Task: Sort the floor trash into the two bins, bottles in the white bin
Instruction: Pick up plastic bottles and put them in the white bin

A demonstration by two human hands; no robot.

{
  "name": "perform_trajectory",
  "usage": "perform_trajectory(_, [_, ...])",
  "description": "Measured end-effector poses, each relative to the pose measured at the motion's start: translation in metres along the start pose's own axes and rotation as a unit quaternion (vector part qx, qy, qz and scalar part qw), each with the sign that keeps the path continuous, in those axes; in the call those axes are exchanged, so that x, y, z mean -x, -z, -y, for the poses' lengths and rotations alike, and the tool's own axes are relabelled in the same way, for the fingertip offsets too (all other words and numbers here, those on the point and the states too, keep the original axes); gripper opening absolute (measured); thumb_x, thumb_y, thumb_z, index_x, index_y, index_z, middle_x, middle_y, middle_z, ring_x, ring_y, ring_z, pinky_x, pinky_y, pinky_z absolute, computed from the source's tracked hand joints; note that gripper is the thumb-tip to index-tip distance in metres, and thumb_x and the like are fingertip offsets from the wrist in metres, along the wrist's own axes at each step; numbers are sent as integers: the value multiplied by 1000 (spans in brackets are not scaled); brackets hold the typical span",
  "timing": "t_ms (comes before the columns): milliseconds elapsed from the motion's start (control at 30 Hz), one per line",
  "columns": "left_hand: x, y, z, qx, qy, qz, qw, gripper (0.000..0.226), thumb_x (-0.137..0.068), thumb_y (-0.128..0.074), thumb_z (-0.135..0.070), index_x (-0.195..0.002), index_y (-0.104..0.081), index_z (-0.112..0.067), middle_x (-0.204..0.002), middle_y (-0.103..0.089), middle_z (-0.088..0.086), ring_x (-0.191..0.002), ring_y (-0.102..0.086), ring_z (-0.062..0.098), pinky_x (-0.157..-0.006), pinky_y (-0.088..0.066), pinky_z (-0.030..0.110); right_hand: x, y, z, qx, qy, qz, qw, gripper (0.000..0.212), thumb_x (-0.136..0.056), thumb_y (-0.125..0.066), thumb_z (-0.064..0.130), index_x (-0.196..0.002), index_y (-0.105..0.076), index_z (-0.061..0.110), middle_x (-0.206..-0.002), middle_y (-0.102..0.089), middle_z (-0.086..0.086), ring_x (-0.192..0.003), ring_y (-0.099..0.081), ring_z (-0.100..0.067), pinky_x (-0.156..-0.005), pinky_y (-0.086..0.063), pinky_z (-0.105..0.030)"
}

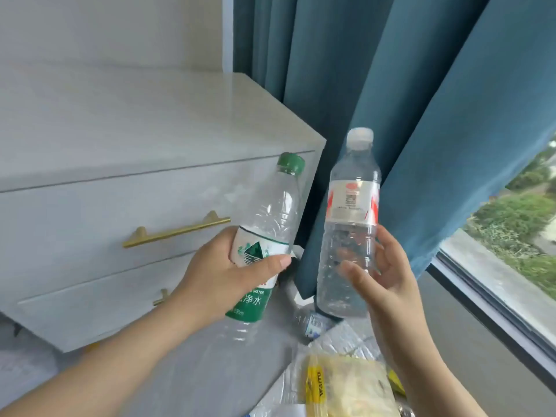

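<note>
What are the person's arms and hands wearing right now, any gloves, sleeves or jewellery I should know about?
Nothing is worn that shows. The left hand and right hand are bare, with no gloves, rings or markings. The left forearm and right forearm are bare up to the picture's edge, with no sleeve, watch or bracelet in view.
</note>
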State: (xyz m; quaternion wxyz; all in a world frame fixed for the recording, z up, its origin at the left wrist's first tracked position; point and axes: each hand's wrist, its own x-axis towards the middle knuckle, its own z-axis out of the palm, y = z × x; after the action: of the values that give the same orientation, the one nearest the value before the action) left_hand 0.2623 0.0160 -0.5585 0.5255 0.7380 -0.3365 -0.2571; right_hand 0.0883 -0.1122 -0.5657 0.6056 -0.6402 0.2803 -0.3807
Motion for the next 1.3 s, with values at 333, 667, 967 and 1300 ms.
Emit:
perform_trajectory(333, [-15,107,-276,94,14,-29,995,46,-57,-74,-53,-95,-64,-29,-87,-73,-10,-77,-69,4,-58,-49,11,-65,-38,292,-27,44,-7,999,66,-69,-67,14,-132,-49,22,-111,-70,13,-99,-67,-2,-72,-51,-10])
perform_trajectory(667, [3,227,-617,84,-113,-52,989,34,-71,-80,-42,-97,-62,-30,-86,-72,-13,-74,-68,0,-54,-48,10,-105,-46,648,-30,181,3,983,62,-82,-68,-5,-130,-49,29,-120,-66,12,-107,-65,-7,-78,-51,-14])
perform_trajectory(967, [52,285,-875,103,-226,-17,968,44,-59,-77,-53,-96,-63,-32,-88,-73,-10,-76,-70,5,-61,-51,18,-98,-19,907,-45,274,-16,961,63,-77,-63,4,-133,-49,30,-120,-66,4,-107,-66,-16,-73,-56,-22])
perform_trajectory(1300, [82,229,-967,159,-303,58,938,46,-62,-73,-55,-99,-65,-30,-90,-73,-7,-79,-71,7,-58,-52,14,-49,59,1000,5,344,-98,934,72,-74,-76,14,-132,-42,39,-112,-65,27,-105,-64,0,-74,-51,-10])
